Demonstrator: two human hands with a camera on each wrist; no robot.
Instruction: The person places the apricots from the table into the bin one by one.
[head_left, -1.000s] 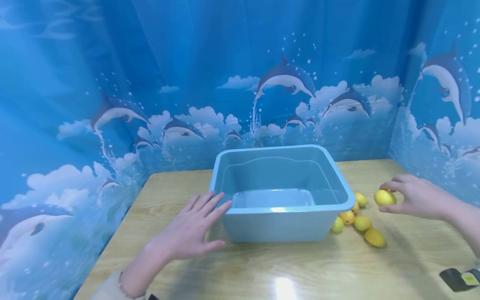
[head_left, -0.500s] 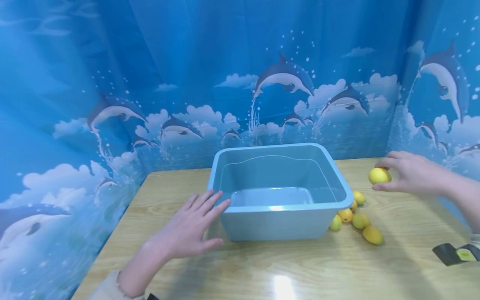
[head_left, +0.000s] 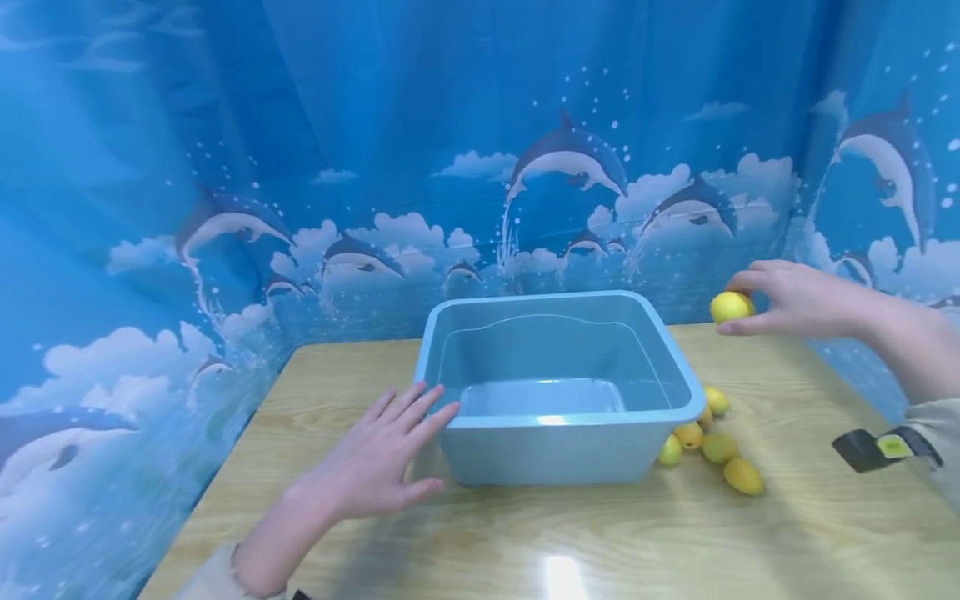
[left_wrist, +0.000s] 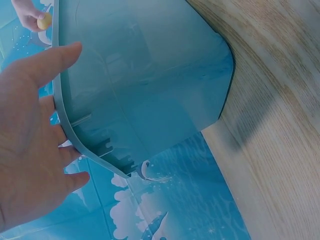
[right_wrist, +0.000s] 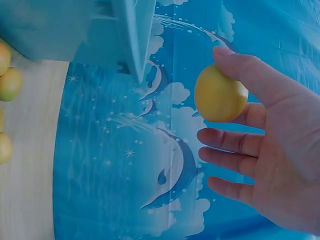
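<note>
A light blue plastic tub (head_left: pixel 555 450) stands on the table, and its inside shows no contents. My left hand (head_left: pixel 375 467) rests at the tub's near left rim with its fingers stretched out. In the left wrist view, the thumb and fingers of that hand lie along the rim. Raised to the right of the tub, my right hand (head_left: pixel 802 302) pinches a yellow lemon (right_wrist: pixel 220 94) between thumb and index finger. The other fingers of that hand are spread apart from the fruit. Several yellow, orange and greenish lemons (head_left: pixel 720 447) lie beside the tub's right wall, partly hidden by it.
The wooden table (head_left: pixel 525 533) has its far edge behind the tub. A blue curtain (head_left: pixel 420 125) printed with dolphins hangs along the back and both sides. A black strap device (head_left: pixel 885 447) sits at the right wrist.
My right hand has lifted the lemon up and moved it left, above the table's back right part. The left hand has stayed at the tub's rim.
</note>
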